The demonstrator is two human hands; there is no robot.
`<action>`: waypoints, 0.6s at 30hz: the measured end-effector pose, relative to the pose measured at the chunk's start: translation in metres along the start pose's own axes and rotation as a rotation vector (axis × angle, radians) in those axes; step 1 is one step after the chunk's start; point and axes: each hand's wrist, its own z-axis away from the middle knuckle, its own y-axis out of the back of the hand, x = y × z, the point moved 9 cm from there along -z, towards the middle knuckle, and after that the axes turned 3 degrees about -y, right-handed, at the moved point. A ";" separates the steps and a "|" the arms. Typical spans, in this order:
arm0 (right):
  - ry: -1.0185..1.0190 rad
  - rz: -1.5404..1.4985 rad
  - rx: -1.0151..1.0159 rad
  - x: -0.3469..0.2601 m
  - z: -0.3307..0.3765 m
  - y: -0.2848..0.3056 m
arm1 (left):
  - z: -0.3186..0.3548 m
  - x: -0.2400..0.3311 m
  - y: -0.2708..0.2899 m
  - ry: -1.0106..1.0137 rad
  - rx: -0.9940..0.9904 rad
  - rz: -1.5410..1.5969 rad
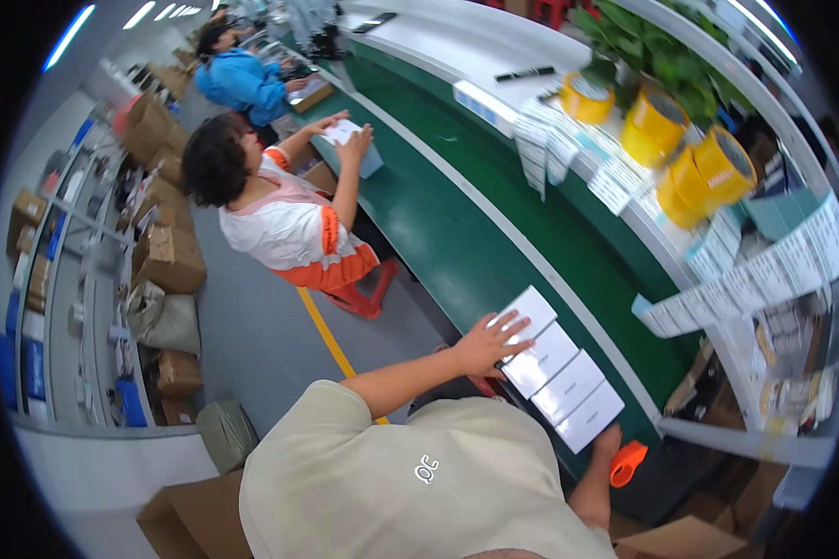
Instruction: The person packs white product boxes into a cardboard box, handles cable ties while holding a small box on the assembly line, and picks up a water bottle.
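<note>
Keeping the white boxes (570,386) aligned likely needs gentle, even pressure: left grip (490,347) spread over the far end, right grip (607,443) too hidden to tell.

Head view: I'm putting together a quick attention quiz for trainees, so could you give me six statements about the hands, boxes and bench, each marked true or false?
1. The left hand is at the far end of the row of white boxes. True.
2. The white boxes are stacked in one tower. False: they lie side by side on the green bench.
3. The right hand is at the near end of the row. True.
4. The tape rolls on the raised shelf are blue. False: they are yellow tape rolls.
5. The nearest co-worker's hands are empty. False: they hold a pale box.
6. An orange object is beside the right hand. True.
</note>
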 end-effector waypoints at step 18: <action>0.024 -0.105 0.099 -0.010 0.013 0.016 | 0.004 0.001 0.005 -0.044 0.052 0.034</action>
